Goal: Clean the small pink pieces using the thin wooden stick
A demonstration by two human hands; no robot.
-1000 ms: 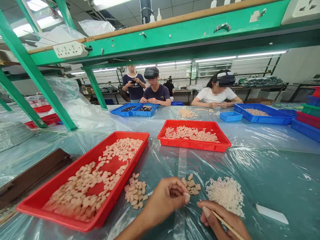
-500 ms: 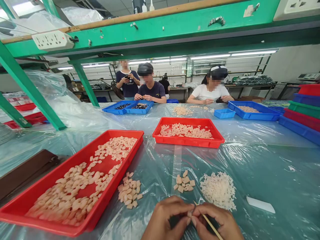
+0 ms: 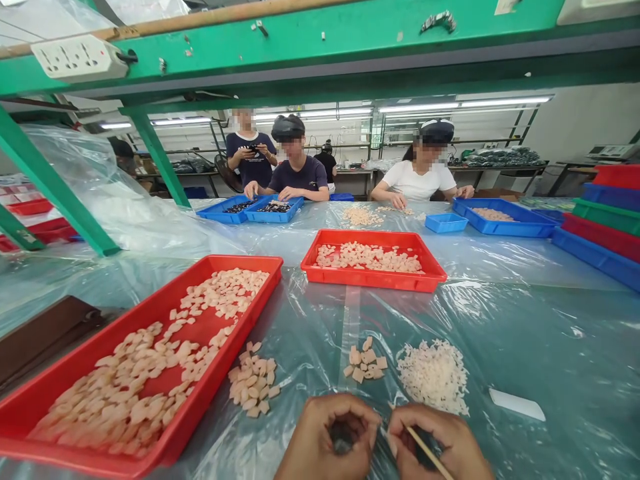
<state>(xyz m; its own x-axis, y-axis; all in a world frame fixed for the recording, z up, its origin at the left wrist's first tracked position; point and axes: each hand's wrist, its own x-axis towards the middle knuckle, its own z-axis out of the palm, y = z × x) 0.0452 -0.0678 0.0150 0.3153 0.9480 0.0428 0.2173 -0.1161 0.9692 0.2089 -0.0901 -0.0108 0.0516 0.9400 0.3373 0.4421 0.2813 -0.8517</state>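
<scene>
Close together, left hand (image 3: 330,437) curled closed, right hand (image 3: 443,443) pinching thin stick (image 3: 419,444)

Left hand (image 3: 330,437) and right hand (image 3: 440,443) curl together, fingertips seemingly touching

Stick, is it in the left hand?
No, the right hand grips the stick, and the left hand is curled up beside it.

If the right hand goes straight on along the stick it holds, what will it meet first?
Probably the small pile of tan pieces just ahead on the plastic sheet. The right hand aims its thin stick forward-left, close past the left hand; depth is unclear, so it might brush that first.
</scene>
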